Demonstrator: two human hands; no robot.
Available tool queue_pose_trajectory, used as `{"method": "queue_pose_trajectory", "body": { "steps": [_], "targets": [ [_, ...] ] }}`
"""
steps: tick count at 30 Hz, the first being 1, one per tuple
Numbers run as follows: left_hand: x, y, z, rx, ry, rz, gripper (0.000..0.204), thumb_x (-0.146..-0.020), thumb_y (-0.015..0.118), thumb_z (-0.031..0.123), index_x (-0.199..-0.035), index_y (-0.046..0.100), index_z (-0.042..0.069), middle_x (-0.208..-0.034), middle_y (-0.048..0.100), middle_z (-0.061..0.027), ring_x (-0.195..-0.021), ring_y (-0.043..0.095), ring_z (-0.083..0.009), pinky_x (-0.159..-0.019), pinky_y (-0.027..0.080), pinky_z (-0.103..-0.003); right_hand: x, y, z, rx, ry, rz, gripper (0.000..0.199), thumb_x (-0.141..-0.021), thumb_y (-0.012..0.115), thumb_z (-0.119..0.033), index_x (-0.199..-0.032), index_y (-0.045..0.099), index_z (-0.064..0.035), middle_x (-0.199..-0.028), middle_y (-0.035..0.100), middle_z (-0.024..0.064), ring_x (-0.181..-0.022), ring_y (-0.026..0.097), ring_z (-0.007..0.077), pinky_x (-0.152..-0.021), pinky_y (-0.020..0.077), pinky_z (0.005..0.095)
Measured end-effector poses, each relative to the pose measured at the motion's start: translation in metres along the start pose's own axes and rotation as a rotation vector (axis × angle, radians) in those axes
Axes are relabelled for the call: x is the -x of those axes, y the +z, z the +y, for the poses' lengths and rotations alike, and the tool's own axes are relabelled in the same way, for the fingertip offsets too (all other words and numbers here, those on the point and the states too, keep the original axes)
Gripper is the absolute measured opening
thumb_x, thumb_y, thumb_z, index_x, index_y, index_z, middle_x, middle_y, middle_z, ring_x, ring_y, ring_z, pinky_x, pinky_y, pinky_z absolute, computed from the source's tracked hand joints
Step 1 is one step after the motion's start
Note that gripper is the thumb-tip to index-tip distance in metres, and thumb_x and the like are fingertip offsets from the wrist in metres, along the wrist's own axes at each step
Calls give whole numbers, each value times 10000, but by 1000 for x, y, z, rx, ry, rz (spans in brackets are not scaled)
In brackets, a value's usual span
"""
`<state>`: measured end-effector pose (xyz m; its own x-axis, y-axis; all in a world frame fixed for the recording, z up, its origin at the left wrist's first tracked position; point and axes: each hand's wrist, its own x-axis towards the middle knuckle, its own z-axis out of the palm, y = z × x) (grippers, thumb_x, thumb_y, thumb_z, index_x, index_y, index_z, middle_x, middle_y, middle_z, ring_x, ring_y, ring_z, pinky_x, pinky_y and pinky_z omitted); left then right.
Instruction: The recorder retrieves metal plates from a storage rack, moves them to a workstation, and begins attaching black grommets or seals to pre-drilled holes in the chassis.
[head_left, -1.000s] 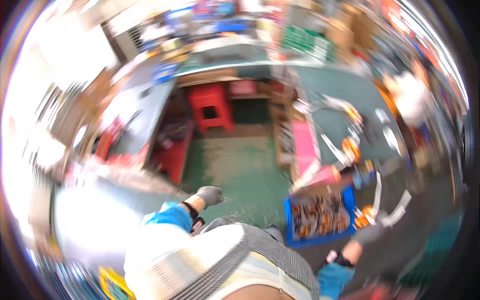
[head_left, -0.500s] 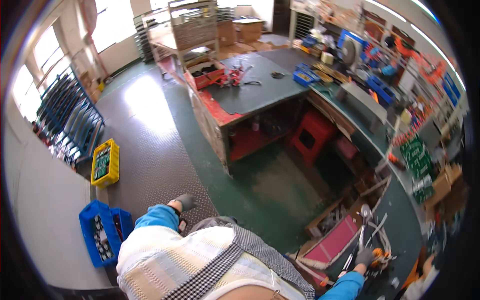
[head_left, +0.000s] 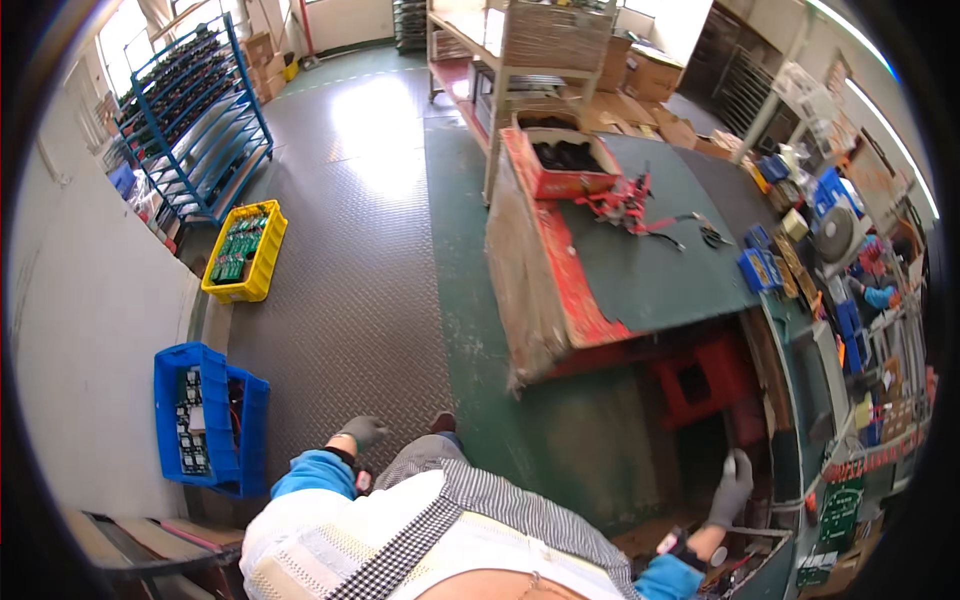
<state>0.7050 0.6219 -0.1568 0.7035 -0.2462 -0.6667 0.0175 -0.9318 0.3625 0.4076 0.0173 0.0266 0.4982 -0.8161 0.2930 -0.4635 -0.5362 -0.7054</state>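
My left hand (head_left: 364, 432), in a grey glove with a blue sleeve behind it, hangs over the patterned metal floor (head_left: 335, 300). It holds nothing that I can see, its fingers loosely apart. On the other side, my right hand (head_left: 732, 490), also grey-gloved, is raised beside the edge of the green-topped bench, its fingers extended and nothing visible in them. Nearest to it are a red stool (head_left: 700, 385) under the bench and a box of parts (head_left: 740, 555) below the wrist. A checked apron (head_left: 420, 515) covers my front.
Ahead stands a green-topped table (head_left: 670, 260) with a red box of black parts (head_left: 570, 165), red tools (head_left: 622, 205) and blue bins (head_left: 760, 270). Along the left are a blue bin (head_left: 165, 440), a yellow crate (head_left: 268, 262) of green boards and a blue rack (head_left: 205, 205). Another person's blue sleeve (head_left: 882, 297) shows far right.
My view has turned rightward-tilted and moved forward; the table and yellow crate look nearer. My right hand has left the cluttered bench top and its tools. The left still hangs at my side.
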Motion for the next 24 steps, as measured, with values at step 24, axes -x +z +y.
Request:
{"method": "queue_pose_trajectory", "body": {
  "steps": [24],
  "targets": [
    [-319,-438,9,558,-68,555,323,-839,640,257,-1063,647,25,-996,677,-107,-914,630,-189,-812,478,-307,-493,717,-700,-843,-492,-204,365,-869,603,-235,-1120,499,8,-1021,546,86,-938,529,198,-851,419,310]
  ]
}}
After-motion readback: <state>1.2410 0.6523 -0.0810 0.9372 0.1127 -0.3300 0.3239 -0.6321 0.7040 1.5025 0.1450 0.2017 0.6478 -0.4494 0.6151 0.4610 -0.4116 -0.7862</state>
